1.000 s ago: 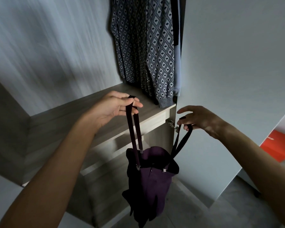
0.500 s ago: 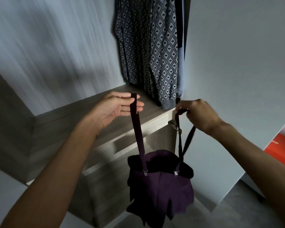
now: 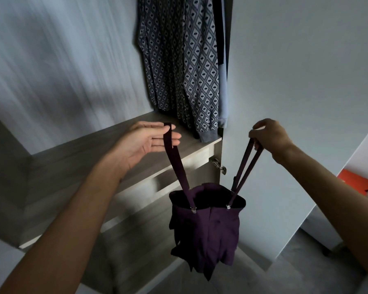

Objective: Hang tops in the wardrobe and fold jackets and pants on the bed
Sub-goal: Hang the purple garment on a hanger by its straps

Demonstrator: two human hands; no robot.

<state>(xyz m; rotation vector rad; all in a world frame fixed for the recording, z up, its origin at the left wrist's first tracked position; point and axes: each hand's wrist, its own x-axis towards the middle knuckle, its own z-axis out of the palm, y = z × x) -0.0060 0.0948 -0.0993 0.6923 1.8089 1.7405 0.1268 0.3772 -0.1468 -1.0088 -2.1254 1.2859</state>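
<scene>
left hand (image 3: 145, 141) fingers straight - left strap (image 3: 174, 160) merely draped, liable to slide off. right hand (image 3: 270, 134) pinches right strap (image 3: 245, 166); purple garment (image 3: 208, 225) would swing sideways.

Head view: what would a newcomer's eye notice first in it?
A purple garment hangs mid-frame by two dark straps, one draped over the left hand's straight fingers, the other pinched by the right hand. Above, a diamond-patterned top hangs in the wardrobe, over a wooden shelf.
</scene>
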